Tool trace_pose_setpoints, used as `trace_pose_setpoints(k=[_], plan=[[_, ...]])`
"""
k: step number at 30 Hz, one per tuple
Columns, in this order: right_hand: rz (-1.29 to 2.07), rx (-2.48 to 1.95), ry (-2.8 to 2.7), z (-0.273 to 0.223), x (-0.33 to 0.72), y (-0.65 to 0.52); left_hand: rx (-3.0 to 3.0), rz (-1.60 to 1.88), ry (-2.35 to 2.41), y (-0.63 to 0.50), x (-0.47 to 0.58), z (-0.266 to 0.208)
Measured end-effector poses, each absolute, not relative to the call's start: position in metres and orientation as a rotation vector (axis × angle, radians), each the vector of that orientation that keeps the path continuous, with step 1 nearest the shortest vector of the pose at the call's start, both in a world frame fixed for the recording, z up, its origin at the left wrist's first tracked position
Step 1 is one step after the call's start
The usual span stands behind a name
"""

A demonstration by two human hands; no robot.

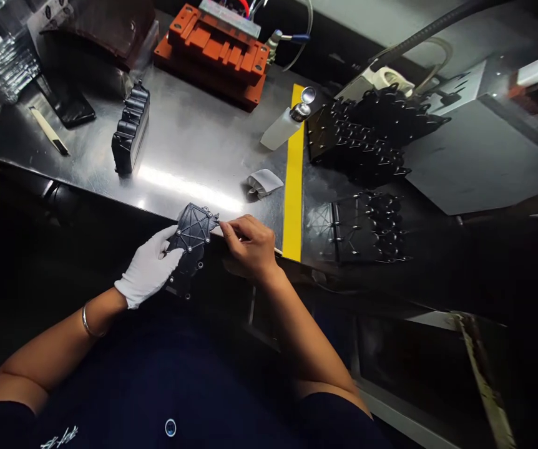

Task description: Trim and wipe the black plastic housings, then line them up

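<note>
At the left end of the metal bench, a slim light-coloured tool with a dark tip lies beside a flat black object. Next along, a ribbed black block stands apart on the bare surface.

Nearer the body, the left hand, in a white glove, with a bangle behind it on the wrist, grips a black moulded plate at the front edge of the bench. Its thumb presses the near face while the other fingers reach behind, mostly hidden. The plate sits between the two hands, tilted, its ribbed face and small round studs turned toward the viewer.

Behind, an orange fixture rests at the back. The bare right hand meets the plate's upper right corner, fingers curled, thumb and forefinger tips brought together at a small projection; whether they pinch it or something smaller cannot be told.

Farther right come a crumpled white wrapper, a white bottle, a yellow strip, piled black parts and a grey box.
</note>
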State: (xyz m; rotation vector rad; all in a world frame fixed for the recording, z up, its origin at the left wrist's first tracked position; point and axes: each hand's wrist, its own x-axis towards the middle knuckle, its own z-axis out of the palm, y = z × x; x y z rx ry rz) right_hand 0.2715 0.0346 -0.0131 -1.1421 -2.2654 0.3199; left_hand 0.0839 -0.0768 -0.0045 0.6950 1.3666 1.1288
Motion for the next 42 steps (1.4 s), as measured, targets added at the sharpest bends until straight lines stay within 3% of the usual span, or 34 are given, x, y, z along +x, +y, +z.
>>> trace_pose_setpoints(k=[22,29,42], plan=[[0.233,-1.023,-2.439,-0.006,0.277,0.019,0.737,1.110,1.414,-0.076,0.082,-0.003],[0.325,-0.961,-2.575,0.000,0.277,0.034,0.786,1.071,1.426,-0.076,0.076,-0.008],[0.645,-0.918,-2.313,-0.016,0.286,0.027,0.792,1.083,1.457,-0.075,0.078,-0.007]])
